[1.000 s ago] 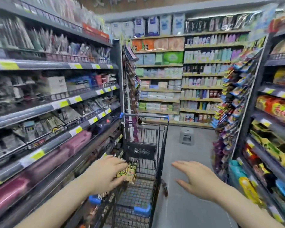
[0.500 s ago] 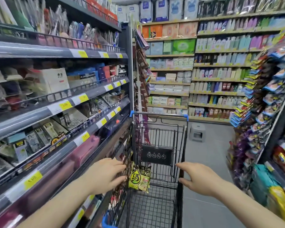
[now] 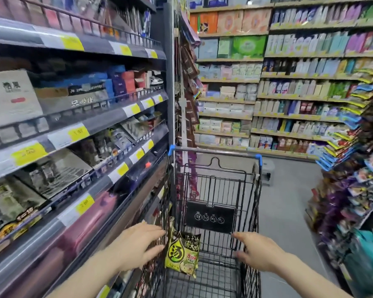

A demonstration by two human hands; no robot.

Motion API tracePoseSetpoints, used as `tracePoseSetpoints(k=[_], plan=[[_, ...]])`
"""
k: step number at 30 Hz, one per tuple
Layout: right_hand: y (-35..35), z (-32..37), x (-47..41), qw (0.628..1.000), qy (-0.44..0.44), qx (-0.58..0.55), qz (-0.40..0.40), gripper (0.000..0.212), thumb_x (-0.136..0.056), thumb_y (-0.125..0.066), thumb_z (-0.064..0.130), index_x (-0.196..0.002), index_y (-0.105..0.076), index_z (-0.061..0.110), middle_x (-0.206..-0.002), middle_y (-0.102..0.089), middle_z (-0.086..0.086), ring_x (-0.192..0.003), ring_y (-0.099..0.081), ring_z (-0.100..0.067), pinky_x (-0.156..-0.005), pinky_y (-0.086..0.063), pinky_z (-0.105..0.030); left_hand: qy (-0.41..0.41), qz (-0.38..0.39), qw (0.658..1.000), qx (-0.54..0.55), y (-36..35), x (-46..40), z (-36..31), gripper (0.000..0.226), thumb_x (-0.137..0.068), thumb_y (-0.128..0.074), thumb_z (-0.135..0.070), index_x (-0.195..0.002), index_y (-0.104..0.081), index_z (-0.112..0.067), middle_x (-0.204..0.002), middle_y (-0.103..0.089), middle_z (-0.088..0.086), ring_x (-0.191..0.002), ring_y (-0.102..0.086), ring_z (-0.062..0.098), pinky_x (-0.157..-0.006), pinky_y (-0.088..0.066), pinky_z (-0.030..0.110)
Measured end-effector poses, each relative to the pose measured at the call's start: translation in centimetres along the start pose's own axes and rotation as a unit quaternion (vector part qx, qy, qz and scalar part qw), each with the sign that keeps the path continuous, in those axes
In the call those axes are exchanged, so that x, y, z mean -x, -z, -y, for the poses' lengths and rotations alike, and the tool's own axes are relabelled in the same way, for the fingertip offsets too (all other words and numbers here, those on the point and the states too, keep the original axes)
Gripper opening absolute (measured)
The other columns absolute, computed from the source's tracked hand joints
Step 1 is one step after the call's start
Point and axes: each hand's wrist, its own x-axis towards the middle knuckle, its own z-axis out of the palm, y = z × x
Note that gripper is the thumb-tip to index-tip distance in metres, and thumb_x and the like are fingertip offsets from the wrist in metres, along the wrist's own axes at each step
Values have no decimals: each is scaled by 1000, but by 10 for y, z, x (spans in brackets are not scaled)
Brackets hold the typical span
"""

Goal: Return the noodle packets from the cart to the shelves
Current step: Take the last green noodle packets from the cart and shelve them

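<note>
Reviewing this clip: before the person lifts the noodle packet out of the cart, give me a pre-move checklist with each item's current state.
1. Noodle packet in view, leaning in the shopping cart: ok.
2. Left hand free, fingers straight beside the packet: ok.
3. Right hand free, open over the cart's right side: ok.
4. Grip on the packet: not ok, neither hand holds it.
5. Matching shelf slot for the packet: cannot tell; the shelves are blurred.
</note>
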Motion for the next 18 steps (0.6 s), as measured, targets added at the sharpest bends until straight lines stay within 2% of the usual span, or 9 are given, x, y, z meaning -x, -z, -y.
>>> tracePoseSetpoints(k=[1,4,5,7,10,13,15,17,18], plan=[[-4,-1,-13,1000,-6,-8,10,58,-94,-46,41,-147,-27,26,-151,-36,6,-138,-36,-16,-112,-33,-36,-1,-3,1000,-6,-6,-6,6,81,-82,-4,-65,-128,-56,-24,-131,-56,-11,-121,-52,7,-108,-34,27],[-20,3,-49,999,-23,-30,34,57,-94,-46,36,-147,-29,25,-150,-38,3,-135,-41,-18,-110,-36,-37,30,85,994,56,-31,-21,26,97,-68,6,-70,-140,-40,-23,-146,-40,-8,-135,-34,9,-114,-15,26],[-26,5,-59,998,-26,-39,40,56,-94,-47,35,-146,-30,24,-149,-40,2,-133,-43,-18,-109,-37,-36,33,86,994,65,-40,-28,33,102,-64,10,-71,-142,-37,-23,-148,-37,-8,-136,-31,9,-114,-13,25],[-41,7,-80,996,-33,-62,50,55,-94,-49,33,-145,-33,23,-147,-43,3,-130,-47,-16,-109,-38,-35,38,92,993,68,-57,-39,47,102,-65,11,-71,-142,-37,-24,-148,-38,-7,-136,-32,9,-114,-14,23],[-68,5,-114,991,-58,-84,81,57,-92,-52,32,-145,-32,24,-145,-46,3,-127,-51,-17,-107,-41,-38,15,69,996,46,-90,-57,64,94,-75,9,-68,-136,-46,-24,-142,-45,-8,-132,-41,9,-113,-25,27],[-98,-1,-152,986,-85,-86,116,56,-91,-52,31,-143,-33,26,-139,-53,-1,-119,-57,-20,-102,-46,-39,17,125,990,64,-130,-74,87,101,-65,15,-70,-144,-32,-26,-151,-29,-9,-140,-24,8,-119,-10,33],[-118,-6,-180,984,-100,-71,133,48,-91,-50,30,-138,-40,22,-131,-58,-5,-112,-60,-22,-99,-47,-39,-23,111,993,39,-154,-87,106,86,-79,10,-64,-137,-43,-28,-143,-43,-10,-134,-37,6,-116,-16,36],[-138,-12,-207,980,-117,-69,143,42,-91,-49,31,-130,-45,19,-126,-60,-7,-109,-60,-24,-97,-48,-38,-8,145,989,19,-176,-100,122,70,-93,-1,-54,-122,-60,-30,-125,-61,-13,-117,-56,4,-104,-28,38],[-151,-16,-222,978,-129,-73,148,41,-90,-49,33,-128,-46,18,-127,-59,-7,-110,-60,-25,-96,-48,-37,4,163,987,9,-188,-104,128,68,-93,-3,-54,-122,-60,-29,-125,-61,-13,-118,-55,5,-103,-27,40]])
